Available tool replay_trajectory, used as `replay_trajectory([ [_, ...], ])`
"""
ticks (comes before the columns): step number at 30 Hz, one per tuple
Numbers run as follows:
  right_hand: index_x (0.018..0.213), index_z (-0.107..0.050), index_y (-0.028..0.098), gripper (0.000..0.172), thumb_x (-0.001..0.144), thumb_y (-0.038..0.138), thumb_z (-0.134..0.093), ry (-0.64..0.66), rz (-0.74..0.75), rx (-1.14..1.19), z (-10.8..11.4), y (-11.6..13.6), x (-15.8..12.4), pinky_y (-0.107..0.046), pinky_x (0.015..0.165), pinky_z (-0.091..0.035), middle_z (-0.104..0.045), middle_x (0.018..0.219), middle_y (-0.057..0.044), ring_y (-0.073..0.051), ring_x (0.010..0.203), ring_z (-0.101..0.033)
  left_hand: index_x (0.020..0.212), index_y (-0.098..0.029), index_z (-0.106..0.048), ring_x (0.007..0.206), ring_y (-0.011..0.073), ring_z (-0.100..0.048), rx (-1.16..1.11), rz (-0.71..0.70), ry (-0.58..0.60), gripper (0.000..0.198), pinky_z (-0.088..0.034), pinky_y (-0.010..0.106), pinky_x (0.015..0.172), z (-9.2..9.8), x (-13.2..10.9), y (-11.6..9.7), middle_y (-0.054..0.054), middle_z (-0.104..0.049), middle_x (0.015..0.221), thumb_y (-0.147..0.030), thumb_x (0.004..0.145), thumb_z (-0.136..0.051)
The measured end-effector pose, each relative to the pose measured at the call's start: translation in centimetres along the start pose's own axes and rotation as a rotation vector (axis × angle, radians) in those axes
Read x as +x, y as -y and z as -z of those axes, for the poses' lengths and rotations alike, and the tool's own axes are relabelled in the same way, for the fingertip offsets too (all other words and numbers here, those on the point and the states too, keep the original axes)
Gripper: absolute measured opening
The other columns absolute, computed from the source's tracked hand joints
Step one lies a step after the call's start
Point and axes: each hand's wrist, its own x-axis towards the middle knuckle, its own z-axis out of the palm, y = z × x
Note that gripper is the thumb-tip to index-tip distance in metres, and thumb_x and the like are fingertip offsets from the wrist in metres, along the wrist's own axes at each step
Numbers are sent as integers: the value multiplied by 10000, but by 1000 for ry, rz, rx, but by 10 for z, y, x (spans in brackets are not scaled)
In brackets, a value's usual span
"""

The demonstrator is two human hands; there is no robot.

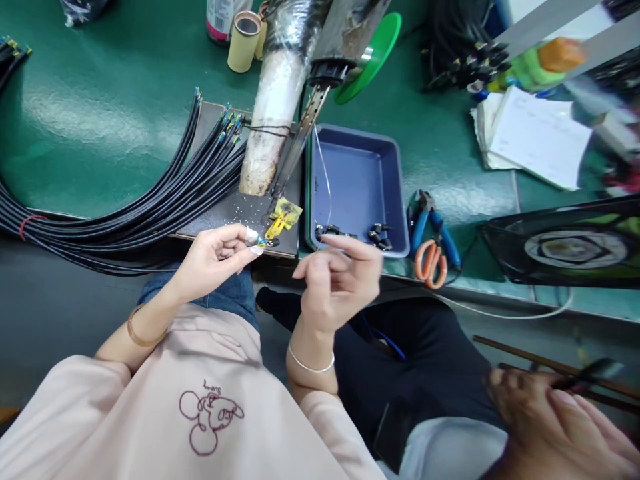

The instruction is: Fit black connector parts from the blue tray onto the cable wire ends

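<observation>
My left hand (215, 257) is curled, its taped fingertips pinching a small dark connector piece (270, 243) near the table's front edge. Just beyond it lies a yellow-handled tool (281, 217) on a grey plate (235, 207). My right hand (337, 280) is raised beside it with the fingers loosely curled and the forefinger stretched out; nothing shows in it. A bundle of black cables (150, 200) with stripped coloured ends fans across the table to the left of my hands.
A blue tray (357, 180) holds a few small black parts at its near edge. Blue-handled pliers (440, 230) and orange scissors (430, 261) lie right of it. A wrapped machine column (275, 113) stands behind. Another person's hands (555, 420) hold dark cables at lower right.
</observation>
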Motion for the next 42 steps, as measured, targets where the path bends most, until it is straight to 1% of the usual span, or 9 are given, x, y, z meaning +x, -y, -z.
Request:
replay_trajectory([
  [2,1111,-662,243,154,962,261,-626,-101,9,1,-1,0,1,-194,380,-440,-698,648,68,-80,393,-573,820,-145,-623,513,58,-450,11,-6,-19,244,-386,177,491,0,0,0,-43,-505,603,-348,791,-756],
  [4,1017,-669,226,86,931,218,-674,-103,-3,-55,-2,1,2,-197,406,-502,-761,756,41,-93,451,-652,807,-143,-631,529,62,-467,26,-16,-25,231,-394,179,502,-1,-1,0,-33,-525,625,-336,789,-754],
  [7,905,-676,213,59,888,179,-721,28,-50,-79,-5,2,3,-233,581,-635,-799,913,1,-135,636,-762,812,-139,-642,547,65,-488,48,-36,-20,205,-409,182,516,0,-1,0,-20,-561,665,-315,798,-746],
  [9,869,-673,212,59,886,173,-713,122,-104,-28,-8,1,4,-248,661,-664,-803,977,-16,-144,715,-781,816,-138,-652,549,68,-495,70,-47,-19,202,-418,187,519,1,-1,-1,-17,-572,666,-319,807,-740],
  [13,794,-651,215,113,874,149,-696,160,-133,9,-14,0,7,-234,644,-650,-792,900,-13,-149,793,-773,758,-138,-658,508,70,-481,149,-53,14,250,-404,193,497,3,-1,-3,-24,-565,592,-362,852,-719],
  [17,792,-666,225,131,856,118,-708,148,34,-83,-15,-3,7,-244,652,-623,-775,889,-6,-150,825,-750,664,-143,-589,460,51,-444,196,-26,58,344,-359,183,459,4,0,-6,-28,-554,549,-377,905,-666],
  [24,810,-666,230,127,879,124,-683,147,95,-103,-16,-8,7,-249,612,-607,-762,888,-10,-155,816,-738,774,-174,-535,412,43,-362,136,-22,46,316,-291,178,411,2,2,-3,-70,-467,522,-434,931,-621],
  [30,795,-647,236,139,879,128,-673,136,175,-150,-18,-10,10,-323,712,-616,-761,870,-5,-172,816,-739,761,-177,-522,462,61,-318,115,-7,38,414,-242,212,431,2,5,-2,-72,-382,557,-549,899,-642],
  [42,897,-623,246,172,892,76,-639,97,385,-334,-23,-16,15,-286,723,-615,-799,968,-23,-163,852,-774,785,-184,-498,564,92,-295,278,-74,-14,265,-252,235,515,4,16,1,-51,-354,632,-374,963,-545],
])
